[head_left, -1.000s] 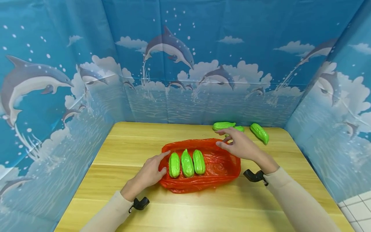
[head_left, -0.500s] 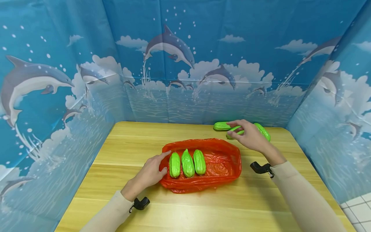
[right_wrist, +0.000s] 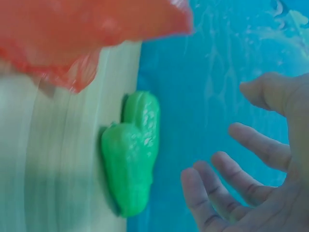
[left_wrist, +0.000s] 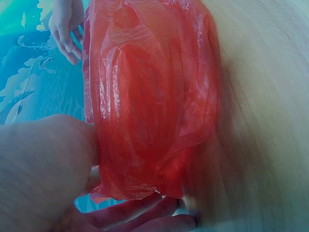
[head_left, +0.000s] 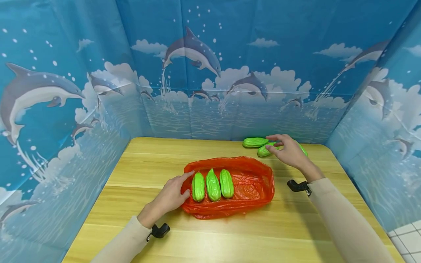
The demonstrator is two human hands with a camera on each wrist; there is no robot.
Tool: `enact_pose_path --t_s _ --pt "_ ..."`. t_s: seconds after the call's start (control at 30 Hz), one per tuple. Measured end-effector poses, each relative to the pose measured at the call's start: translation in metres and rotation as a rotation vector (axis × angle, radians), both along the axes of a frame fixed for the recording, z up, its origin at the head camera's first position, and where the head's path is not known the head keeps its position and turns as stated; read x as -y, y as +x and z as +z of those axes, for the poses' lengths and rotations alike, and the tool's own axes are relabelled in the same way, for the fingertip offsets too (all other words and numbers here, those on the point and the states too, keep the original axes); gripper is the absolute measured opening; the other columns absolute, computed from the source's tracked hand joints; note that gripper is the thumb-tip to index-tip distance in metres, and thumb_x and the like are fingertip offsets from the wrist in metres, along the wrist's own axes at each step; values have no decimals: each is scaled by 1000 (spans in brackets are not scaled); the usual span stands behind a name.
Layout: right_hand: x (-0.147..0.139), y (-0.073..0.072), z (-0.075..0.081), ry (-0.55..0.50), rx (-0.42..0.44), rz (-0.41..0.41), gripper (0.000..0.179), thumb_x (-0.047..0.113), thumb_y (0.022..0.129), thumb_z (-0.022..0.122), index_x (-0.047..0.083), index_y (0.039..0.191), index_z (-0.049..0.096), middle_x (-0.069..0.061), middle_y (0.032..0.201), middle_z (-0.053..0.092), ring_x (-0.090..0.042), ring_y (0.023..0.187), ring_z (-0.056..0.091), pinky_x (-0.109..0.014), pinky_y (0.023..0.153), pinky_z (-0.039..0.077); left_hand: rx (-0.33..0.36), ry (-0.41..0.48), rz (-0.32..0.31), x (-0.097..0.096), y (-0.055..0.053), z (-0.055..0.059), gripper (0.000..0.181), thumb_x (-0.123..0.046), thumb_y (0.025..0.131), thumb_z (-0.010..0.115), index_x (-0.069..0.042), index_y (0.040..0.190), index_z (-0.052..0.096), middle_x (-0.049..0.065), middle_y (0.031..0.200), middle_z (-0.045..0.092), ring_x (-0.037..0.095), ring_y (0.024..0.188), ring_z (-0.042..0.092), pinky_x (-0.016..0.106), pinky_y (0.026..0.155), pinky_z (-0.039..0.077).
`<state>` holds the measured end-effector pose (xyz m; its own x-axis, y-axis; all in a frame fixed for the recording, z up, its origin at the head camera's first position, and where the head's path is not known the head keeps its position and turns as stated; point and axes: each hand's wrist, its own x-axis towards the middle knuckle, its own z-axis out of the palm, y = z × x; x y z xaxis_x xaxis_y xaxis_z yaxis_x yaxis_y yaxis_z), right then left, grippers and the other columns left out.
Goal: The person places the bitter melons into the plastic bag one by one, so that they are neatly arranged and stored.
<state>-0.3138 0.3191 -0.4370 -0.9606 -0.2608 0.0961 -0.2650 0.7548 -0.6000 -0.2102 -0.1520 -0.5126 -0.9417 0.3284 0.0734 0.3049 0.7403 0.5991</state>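
Observation:
A red plastic bag lies opened out on the table. Inside it, toward the left, are three ridged green bitter melons, side by side. My left hand is at the bag's left end, index fingertip and thumb at the rim; in the left wrist view its fingers look fairly straight beside the plastic. My right hand hovers over more bitter melons at the back right. Its fingers are spread and loosely bent, holding nothing; two bitter melons show apart from it in the right wrist view.
The wooden table is enclosed at the back and sides by a blue dolphin-print curtain. Another bitter melon is partly hidden behind my right hand. White floor tiles show at the lower right.
My right hand has moved right and slightly back, from above the bag's far right rim to over the back-right bitter melons. My left hand and the bag look nearly unchanged.

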Motion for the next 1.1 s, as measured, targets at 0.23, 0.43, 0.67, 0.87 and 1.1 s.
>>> enact_pose_path --t_s 0.23,0.43,0.67,0.87,1.1 --pt "-10 -13 -16 9 54 -37 74 52 118 66 7 175 51 -42 179 32 -66 155 52 -81 116 55 -8 -3 -5 0 -1 -2 73 -2 105 77 -8 173 55 18 170 66 44 149 69 62 126 58" --pt "-15 -25 -29 19 77 -44 83 56 116 69 4 178 46 -44 182 20 -69 160 40 -87 122 45 -9 5 -3 -1 0 -2 73 -2 104 77 -7 173 55 19 170 65 44 151 68 62 127 58" --pt "-19 -37 -43 64 92 -67 91 61 114 69 4 180 41 -47 182 20 -69 167 25 -92 125 35 -10 -9 -8 -1 2 0 73 -1 104 78 -7 173 56 19 167 67 37 133 74 57 114 63" --pt "-21 -44 -50 92 112 -81 95 64 113 68 4 181 39 -48 181 21 -69 167 25 -93 127 33 -9 -4 -8 -2 4 3 73 0 103 78 -7 172 56 20 167 67 39 136 73 60 118 63" --pt "-22 -48 -59 135 143 -89 97 68 113 66 6 182 37 -48 183 19 -68 169 22 -92 128 32 -14 -7 -12 -2 4 4 73 0 103 78 -6 172 56 20 169 66 44 143 72 63 123 60"
